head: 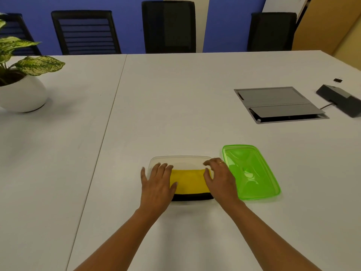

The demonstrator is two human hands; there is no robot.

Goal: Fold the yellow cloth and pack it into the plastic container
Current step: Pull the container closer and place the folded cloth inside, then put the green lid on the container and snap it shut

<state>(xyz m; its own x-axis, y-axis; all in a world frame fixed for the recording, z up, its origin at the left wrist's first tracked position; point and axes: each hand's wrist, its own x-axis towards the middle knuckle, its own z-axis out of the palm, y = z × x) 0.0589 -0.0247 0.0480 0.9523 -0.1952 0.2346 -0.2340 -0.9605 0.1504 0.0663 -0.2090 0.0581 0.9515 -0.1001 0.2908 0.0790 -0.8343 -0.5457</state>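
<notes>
Yellow cloth [188, 180] inside plastic container [180, 159]

White table [175, 106] — two tops joined at a seam. Resting on it: clear plastic container [180, 160], green lid [251, 172] just beside, potted plant [21, 90] far left. Far right — a grey device [340, 98] with cable; a flap panel [279, 104] sits flush in the top.

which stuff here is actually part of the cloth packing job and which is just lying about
Part of the job: yellow cloth, clear plastic container, green lid, left hand, right hand.

Just lying about: potted plant, table cable hatch, dark grey device, chairs.
</notes>
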